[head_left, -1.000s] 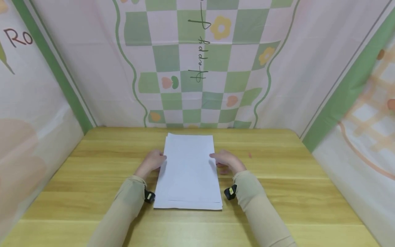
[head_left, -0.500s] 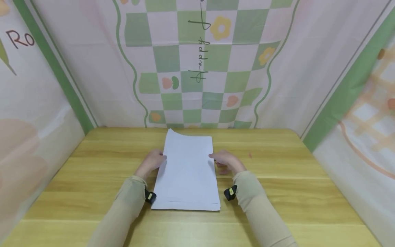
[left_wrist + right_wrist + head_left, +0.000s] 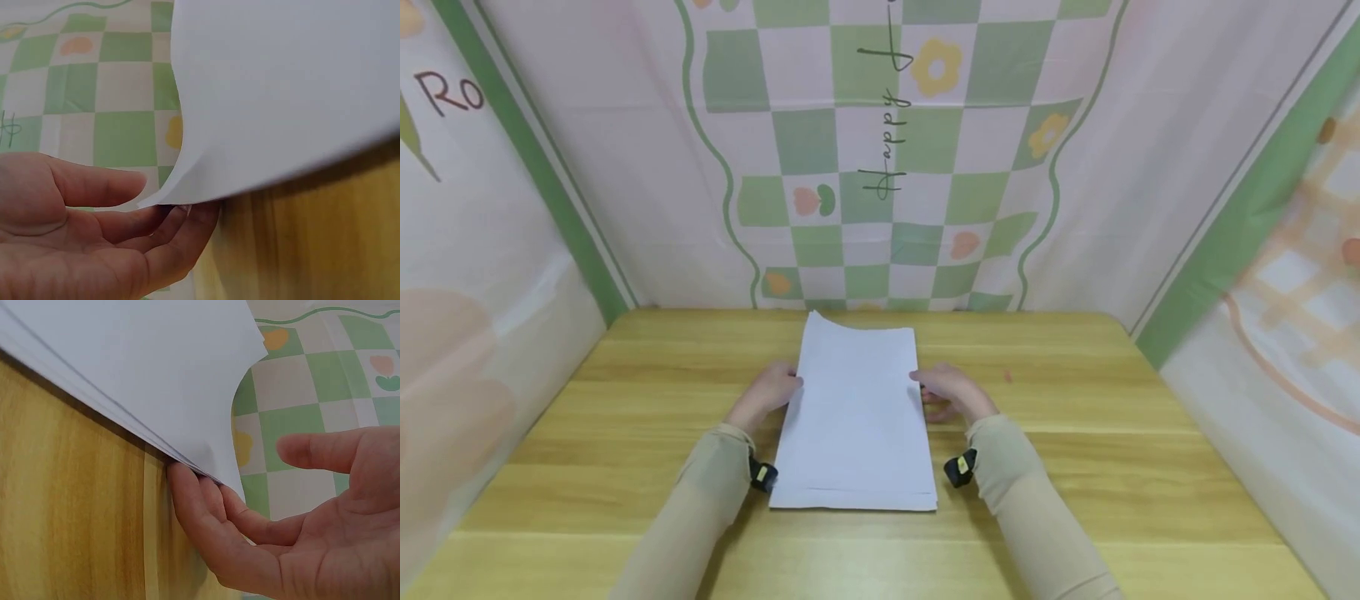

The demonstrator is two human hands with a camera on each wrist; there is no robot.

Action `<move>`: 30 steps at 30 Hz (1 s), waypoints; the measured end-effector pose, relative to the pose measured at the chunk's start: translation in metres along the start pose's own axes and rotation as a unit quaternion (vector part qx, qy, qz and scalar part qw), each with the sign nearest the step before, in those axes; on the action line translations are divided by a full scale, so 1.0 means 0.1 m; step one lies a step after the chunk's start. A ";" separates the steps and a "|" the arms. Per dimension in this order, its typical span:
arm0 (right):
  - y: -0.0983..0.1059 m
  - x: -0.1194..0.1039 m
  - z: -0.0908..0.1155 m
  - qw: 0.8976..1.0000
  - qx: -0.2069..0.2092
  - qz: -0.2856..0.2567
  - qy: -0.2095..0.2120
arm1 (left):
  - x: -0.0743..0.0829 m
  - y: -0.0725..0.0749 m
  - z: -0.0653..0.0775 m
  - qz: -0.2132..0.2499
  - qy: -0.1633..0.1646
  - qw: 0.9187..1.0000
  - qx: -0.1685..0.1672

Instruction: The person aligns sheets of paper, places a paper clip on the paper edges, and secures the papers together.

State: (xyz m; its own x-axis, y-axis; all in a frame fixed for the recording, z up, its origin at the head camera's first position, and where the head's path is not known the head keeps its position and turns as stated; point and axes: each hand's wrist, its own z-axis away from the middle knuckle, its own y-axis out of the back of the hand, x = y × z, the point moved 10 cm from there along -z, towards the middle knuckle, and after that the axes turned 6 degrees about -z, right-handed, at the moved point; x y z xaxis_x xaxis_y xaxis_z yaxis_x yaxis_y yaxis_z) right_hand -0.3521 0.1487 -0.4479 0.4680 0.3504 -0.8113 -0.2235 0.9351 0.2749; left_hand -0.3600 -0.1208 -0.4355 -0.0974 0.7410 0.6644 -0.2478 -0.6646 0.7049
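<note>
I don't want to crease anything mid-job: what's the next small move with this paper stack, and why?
I'd probably nudge the paper stack gently inward from both sides to even its layers. The left hand and right hand are at opposite long edges, and the right wrist view shows layers separated along that side. Gently seems wise, since the far-left corner curves up.

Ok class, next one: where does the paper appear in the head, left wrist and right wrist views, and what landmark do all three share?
Head: paper in the lower middle.
Left wrist: paper across much of the upper right.
Right wrist: paper in the upper left, its lower edge sloping down toward the middle.
Shared landmark: the green-and-white checked cloth.
</note>
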 end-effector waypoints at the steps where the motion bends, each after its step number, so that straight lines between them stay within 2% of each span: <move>1: 0.00 0.00 0.00 1.000 0.001 -0.002 0.000 | 0.00 0.00 0.00 -0.002 -0.002 1.000 -0.002; 19: -0.03 -0.04 -0.01 1.000 -0.002 0.013 0.000 | 0.00 -0.01 -0.01 -0.003 -0.004 1.000 -0.006; 30: -0.17 0.00 -0.03 0.998 -0.055 0.016 0.005 | -0.03 -0.03 -0.02 0.028 -0.001 1.000 -0.010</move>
State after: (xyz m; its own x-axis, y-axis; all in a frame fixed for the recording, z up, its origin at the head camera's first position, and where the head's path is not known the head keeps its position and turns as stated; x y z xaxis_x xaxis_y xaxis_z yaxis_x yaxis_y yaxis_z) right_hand -0.3512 0.1328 -0.4541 0.4508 0.3795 -0.8079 -0.3315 0.9116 0.2432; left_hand -0.3604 -0.1208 -0.4402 -0.1087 0.7030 0.7028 -0.2616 -0.7023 0.6620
